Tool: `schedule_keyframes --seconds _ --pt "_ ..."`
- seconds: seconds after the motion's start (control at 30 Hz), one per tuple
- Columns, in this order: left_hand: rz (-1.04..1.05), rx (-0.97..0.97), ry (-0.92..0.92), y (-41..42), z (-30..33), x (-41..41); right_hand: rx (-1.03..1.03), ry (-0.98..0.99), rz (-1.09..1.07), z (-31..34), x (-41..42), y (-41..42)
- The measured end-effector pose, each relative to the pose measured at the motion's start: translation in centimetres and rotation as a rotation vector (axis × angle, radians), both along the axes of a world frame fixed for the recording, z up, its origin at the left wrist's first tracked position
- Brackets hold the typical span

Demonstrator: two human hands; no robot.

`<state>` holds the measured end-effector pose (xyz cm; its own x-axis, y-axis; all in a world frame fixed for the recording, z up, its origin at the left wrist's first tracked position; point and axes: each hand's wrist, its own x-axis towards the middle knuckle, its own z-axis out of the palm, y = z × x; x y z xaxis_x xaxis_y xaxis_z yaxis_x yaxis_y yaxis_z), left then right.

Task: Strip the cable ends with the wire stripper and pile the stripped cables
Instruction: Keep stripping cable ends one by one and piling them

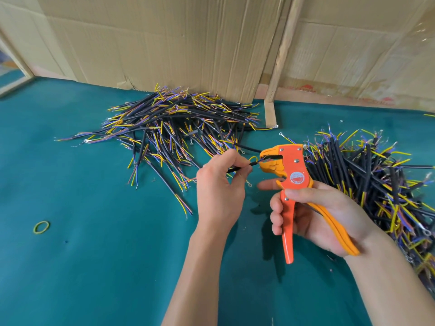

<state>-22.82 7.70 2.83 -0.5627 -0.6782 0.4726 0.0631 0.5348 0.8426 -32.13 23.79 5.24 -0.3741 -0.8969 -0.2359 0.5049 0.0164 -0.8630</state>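
Your left hand (219,184) pinches a black cable (237,169) between thumb and fingers, and its tip sits in the mouth of the orange wire stripper (286,182). Your right hand (315,215) wraps around the stripper's two handles, which stand spread apart. Both hands hover over the green worktop (94,255). The near left part of the worktop is wide and flat, with only a small yellow rubber band (41,227) lying there. A big pile of cables (174,128) lies behind your left hand, up against the cardboard wall (164,43) at the far edge. A second pile (376,184) sits just beside your right hand and reaches the right edge. The cables are black, with thin yellow, blue and red wires poking out at the ends.
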Motion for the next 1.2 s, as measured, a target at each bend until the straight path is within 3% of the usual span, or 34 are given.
schedule_keyframes --seconds 0.77,1.2 --pt "0.016 0.030 0.008 0.1 0.1 0.0 0.053 -0.050 -0.044 0.7 0.7 -0.3" --pt "-0.019 0.081 0.028 0.2 0.2 -0.2 0.066 0.026 -0.157 0.7 1.4 -1.2"
